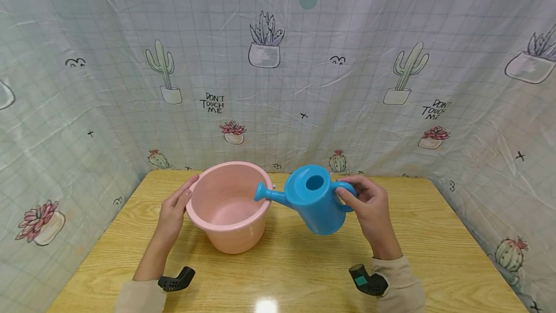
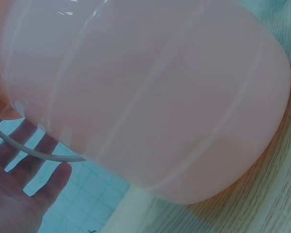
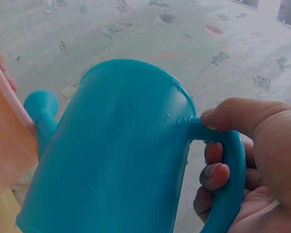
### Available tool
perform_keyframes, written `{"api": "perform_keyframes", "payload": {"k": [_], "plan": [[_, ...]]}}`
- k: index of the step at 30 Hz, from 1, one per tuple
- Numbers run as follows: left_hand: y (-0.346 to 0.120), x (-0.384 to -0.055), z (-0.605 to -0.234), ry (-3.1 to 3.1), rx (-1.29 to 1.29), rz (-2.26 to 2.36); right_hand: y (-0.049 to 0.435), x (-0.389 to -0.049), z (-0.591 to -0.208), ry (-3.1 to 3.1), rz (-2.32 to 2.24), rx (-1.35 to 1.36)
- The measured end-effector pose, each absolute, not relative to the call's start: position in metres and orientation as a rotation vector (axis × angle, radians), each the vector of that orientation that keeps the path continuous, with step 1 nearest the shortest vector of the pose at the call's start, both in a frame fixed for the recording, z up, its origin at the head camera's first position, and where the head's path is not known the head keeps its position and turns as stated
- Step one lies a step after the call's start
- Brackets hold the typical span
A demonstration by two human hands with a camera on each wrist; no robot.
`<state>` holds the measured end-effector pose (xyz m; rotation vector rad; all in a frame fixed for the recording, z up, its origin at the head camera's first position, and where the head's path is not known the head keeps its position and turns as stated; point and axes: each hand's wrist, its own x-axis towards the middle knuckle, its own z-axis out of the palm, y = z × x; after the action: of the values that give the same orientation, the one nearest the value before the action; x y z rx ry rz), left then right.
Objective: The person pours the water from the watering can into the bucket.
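Observation:
A pink plastic bucket [image 1: 236, 240] stands on the table at left of centre, its wide mouth facing up. My left hand [image 1: 173, 209] holds its left rim. In the left wrist view the thumb and fingers of that hand [image 2: 19, 184] are at the rim, beside a thin pale bail. My right hand [image 1: 369, 202] grips the handle of a blue watering can [image 1: 319, 211]. The can leans left, and its flared spout overlaps the bucket's right rim. Water droplets cling to the can [image 3: 111, 145] near its handle in the right wrist view.
A wood-grain table [image 1: 295, 274] lies under both things. Cloth with cactus prints [image 1: 304, 86] hangs at the back and both sides. A black wrist device [image 1: 177, 280] is strapped on the left arm, another [image 1: 367, 281] on the right.

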<state>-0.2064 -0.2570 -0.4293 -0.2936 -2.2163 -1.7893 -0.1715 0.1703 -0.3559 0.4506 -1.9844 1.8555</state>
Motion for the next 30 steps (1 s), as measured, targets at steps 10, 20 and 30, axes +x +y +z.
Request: {"api": "perform_keyframes", "payload": {"k": [10,20,30], "plan": [[-0.2576,-0.2077,-0.431,-2.21,-0.293,-1.79,0.17,-0.1716,-0.3561,-1.98,1.855,0.454],[-0.2576,-0.2076,-0.4305,-2.202,-0.304,-1.793,0.1702,-0.1723,-0.3564,-1.98,1.851,0.456],[-0.2574,-0.2074,-0.4293,-2.21,-0.297,-1.787,0.1703,-0.1723,-0.3556,-1.974,1.859,0.462]]}}
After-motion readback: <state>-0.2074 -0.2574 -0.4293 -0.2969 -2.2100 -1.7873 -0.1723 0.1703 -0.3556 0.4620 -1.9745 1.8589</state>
